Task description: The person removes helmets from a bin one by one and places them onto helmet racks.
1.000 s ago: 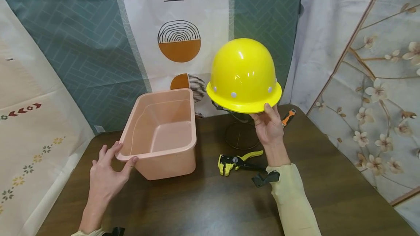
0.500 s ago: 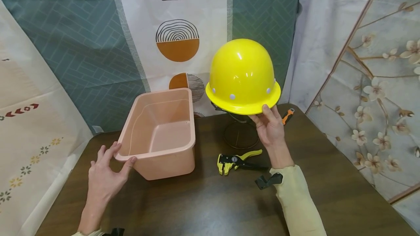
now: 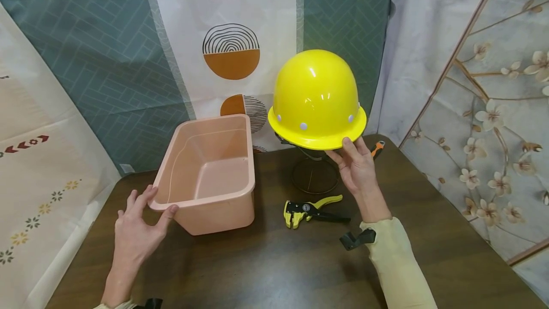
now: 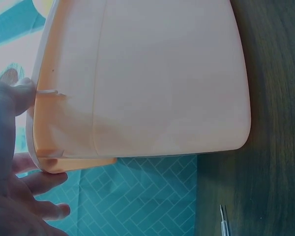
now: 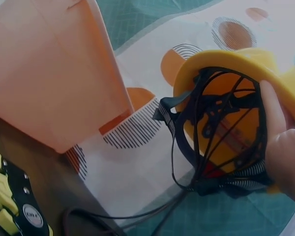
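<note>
A yellow hard hat [image 3: 316, 94] is in my right hand [image 3: 358, 168], which holds its brim from the near right. In the right wrist view, my thumb [image 5: 273, 110] lies at the inner edge, beside the dark suspension straps [image 5: 187, 142]. Thin dark wires run from inside the hat down to a ring-shaped wire stand [image 3: 315, 192] on the table. My left hand [image 3: 139, 232] grips the near-left corner of a pink plastic bin [image 3: 223, 213], thumb on the near rim and fingers around the left side. Nothing shows inside the bin.
Yellow-and-black wire strippers [image 3: 315, 211] lie on the brown table [image 3: 274, 271] between bin and right forearm. An orange-handled tool [image 3: 378, 148] lies at the back right. A thin metal tip [image 4: 224, 221] shows in the left wrist view. Patterned cloth [image 3: 343, 13] hangs behind.
My right wrist and forearm have shifted slightly rightward, while the hand stays at the hat's brim. The hat tilts very slightly. My left hand and the bin stay put.
</note>
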Tool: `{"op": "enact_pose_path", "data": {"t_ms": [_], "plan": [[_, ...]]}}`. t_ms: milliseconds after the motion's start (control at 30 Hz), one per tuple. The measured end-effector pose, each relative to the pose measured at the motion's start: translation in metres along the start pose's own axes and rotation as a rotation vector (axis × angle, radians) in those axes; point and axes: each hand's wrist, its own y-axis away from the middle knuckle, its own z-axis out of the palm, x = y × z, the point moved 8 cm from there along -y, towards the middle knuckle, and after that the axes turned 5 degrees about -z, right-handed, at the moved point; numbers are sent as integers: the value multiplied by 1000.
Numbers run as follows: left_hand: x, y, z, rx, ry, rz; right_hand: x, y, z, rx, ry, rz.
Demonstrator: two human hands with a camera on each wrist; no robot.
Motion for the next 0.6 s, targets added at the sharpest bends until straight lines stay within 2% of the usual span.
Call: {"op": "enact_pose_path", "data": {"t_ms": [167,600], "plan": [[1,0,0,-5,2,2,-3,0,-5,19,109,16],[2,0,0,-25,-10,4,-14,-1,-10,-14,309,43]]}}
